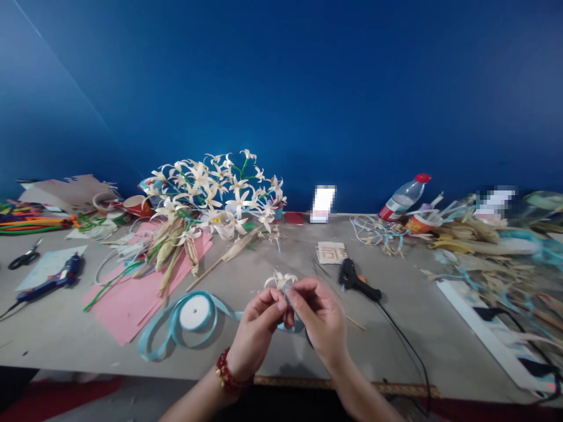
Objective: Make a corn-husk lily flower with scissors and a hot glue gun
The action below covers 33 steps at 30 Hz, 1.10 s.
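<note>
Head view, looking down at both hands over the grey table (272,258). My left hand (255,328), red bead bracelet (226,375) at the wrist, pinches closed on the base of a small white husk flower (280,280); my right hand (319,319) meets it fingertip to fingertip, closed on the same stem, with the petals fanning just above both thumbs. Pale blue ribbon (176,328) trails leftward from the hands to its spool (194,312), just left of the left hand. Black glue gun (356,281) lies just right of and beyond the right hand, cord running back toward me. Well beyond the left hand sits a big bunch of finished white flowers (215,193) over pink paper (132,299). Far left of the left hand: a blue glue gun (55,280) and scissors (24,258). Far right, beyond the right hand: a plastic bottle (404,196) amid loose husk strips (466,234).
</note>
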{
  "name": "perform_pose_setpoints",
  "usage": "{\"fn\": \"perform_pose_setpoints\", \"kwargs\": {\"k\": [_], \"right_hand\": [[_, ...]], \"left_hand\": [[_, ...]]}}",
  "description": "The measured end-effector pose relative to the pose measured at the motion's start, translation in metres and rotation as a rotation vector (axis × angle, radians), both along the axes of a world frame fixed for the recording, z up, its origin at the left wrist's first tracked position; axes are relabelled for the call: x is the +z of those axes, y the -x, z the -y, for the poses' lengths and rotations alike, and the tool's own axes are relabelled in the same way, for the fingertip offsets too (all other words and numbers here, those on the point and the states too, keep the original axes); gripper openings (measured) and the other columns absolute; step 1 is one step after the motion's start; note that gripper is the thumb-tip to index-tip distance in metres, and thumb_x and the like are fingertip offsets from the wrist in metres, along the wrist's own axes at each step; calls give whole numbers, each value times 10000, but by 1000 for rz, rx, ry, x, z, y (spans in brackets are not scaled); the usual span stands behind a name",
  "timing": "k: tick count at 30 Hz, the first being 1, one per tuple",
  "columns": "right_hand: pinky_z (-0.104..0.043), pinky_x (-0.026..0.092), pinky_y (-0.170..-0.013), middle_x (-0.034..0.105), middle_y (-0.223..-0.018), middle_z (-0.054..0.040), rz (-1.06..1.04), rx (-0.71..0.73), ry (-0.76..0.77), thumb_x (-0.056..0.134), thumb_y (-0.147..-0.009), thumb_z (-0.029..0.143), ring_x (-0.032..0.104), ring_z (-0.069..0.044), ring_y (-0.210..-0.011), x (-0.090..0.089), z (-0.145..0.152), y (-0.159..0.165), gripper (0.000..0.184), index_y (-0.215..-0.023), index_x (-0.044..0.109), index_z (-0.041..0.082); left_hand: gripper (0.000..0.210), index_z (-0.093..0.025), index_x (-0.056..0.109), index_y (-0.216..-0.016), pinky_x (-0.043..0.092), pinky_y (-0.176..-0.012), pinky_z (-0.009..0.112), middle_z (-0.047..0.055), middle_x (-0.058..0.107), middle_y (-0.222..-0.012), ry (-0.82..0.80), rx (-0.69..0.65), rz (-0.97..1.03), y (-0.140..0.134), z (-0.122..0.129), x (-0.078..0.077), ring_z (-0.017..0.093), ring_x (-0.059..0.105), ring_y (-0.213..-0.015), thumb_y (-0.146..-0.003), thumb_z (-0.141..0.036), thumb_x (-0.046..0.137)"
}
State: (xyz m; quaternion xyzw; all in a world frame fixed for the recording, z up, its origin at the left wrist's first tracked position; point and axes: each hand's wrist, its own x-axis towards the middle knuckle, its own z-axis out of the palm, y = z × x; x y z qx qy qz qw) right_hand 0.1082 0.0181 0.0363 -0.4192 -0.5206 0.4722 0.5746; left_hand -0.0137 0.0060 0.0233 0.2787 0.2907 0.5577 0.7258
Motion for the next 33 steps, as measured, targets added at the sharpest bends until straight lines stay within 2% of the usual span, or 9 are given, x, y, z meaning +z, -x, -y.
{"fn": "perform_pose_setpoints", "kwargs": {"k": [9,26,28,31,33], "right_hand": [[-208,480,-417,604,-558,50,-29,-9,7,682,-885,303,570,-101,-406,-3,-2,4,165,-811,566,211],[-216,459,-390,595,-640,50,38,-69,-58,673,-878,263,553,-92,-380,-4,0,3,127,-874,552,222],[-221,465,-420,592,-721,32,53,-98,-87,673,-869,246,559,-93,-447,-3,-1,2,133,-870,542,224],[-261,504,-592,547,-838,1,129,-192,-217,680,-840,199,570,-131,-674,-2,-3,1,147,-832,535,224],[-291,486,-686,515,-842,-2,189,-224,-308,669,-836,165,544,-155,-773,0,-5,-1,150,-810,533,223]], "left_hand": [[151,-144,630,-819,414,-649,232,2,629,-666,-14,-14,25,0,0,-1,110,561,-621,-831,-255,733],[154,-146,627,-809,403,-655,218,-12,608,-670,-60,-30,12,-1,2,0,97,544,-633,-842,-256,730],[145,-149,626,-812,403,-666,220,-11,610,-680,-78,-30,0,-1,2,-1,98,542,-643,-853,-253,718],[132,-151,623,-810,407,-686,226,-4,616,-694,-104,-21,-35,0,2,-3,102,539,-663,-875,-240,694],[120,-154,623,-816,413,-691,230,-2,618,-704,-119,-11,-54,0,2,-4,105,541,-670,-884,-232,683]]}}
